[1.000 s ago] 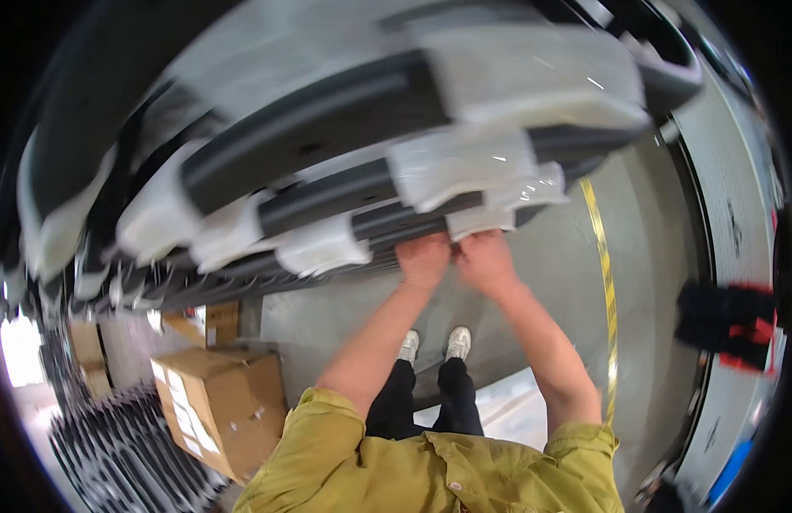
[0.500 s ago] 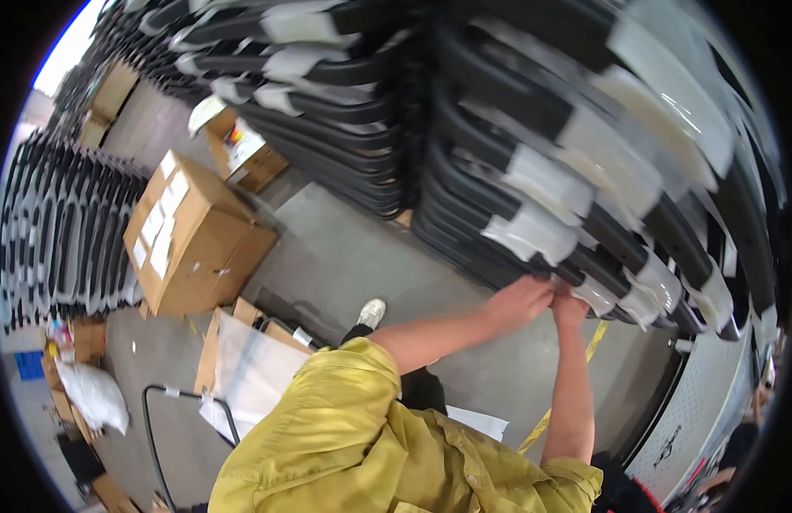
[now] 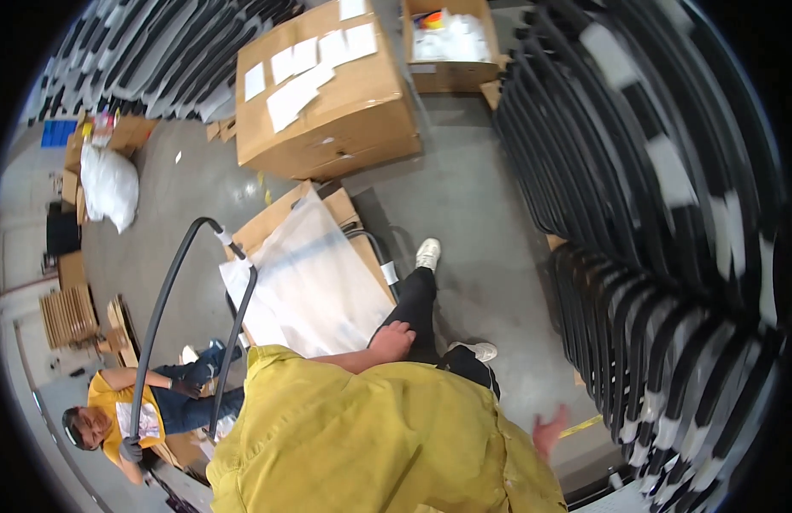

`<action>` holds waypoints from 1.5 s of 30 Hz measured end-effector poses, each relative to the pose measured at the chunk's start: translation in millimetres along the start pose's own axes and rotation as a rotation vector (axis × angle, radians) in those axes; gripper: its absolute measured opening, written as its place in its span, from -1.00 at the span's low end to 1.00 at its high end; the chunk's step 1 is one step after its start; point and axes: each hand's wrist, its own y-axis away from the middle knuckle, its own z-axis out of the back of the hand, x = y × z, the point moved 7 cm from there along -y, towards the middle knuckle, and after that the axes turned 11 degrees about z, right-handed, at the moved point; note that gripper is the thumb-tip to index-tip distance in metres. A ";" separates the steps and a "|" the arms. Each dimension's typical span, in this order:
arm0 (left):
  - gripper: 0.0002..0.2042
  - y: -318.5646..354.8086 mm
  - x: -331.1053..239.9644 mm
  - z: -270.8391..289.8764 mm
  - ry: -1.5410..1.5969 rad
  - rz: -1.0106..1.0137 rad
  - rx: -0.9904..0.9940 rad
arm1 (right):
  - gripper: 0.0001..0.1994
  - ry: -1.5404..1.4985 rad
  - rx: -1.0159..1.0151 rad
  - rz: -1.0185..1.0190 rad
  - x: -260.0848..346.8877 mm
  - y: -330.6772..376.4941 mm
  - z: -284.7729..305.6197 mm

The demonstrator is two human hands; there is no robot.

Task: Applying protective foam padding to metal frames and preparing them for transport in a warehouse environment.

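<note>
Grey warehouse floor (image 3: pixel 473 205) is being crossed, left hand (image 3: pixel 392 340) resting loosely curled on thigh, right hand (image 3: pixel 550 430) spread empty beside stacked black trim strips (image 3: pixel 644 342), best gripped evenly.

The left hand (image 3: pixel 392 340) is seen empty against the black trouser leg (image 3: pixel 415 301); the right hand (image 3: pixel 548 430) is blurred, open, near the stacked black frames (image 3: pixel 661 282). A clear plastic sheet (image 3: pixel 303 272) is spread over flat cardboard (image 3: pixel 280 218) beside a big box (image 3: pixel 327 94).
</note>
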 end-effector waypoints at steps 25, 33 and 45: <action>-0.66 -213.4 317.9 406.1 0.238 0.338 -0.902 | -0.74 -0.356 0.503 0.607 494.8 -401.8 29.9; -0.33 -300.2 383.0 434.2 0.044 0.393 -0.578 | -0.73 -0.300 0.647 0.459 553.7 -412.5 -35.5; -0.84 -293.4 471.2 426.2 1.195 0.487 -0.118 | -0.74 -0.356 0.644 0.564 665.2 -446.3 -41.6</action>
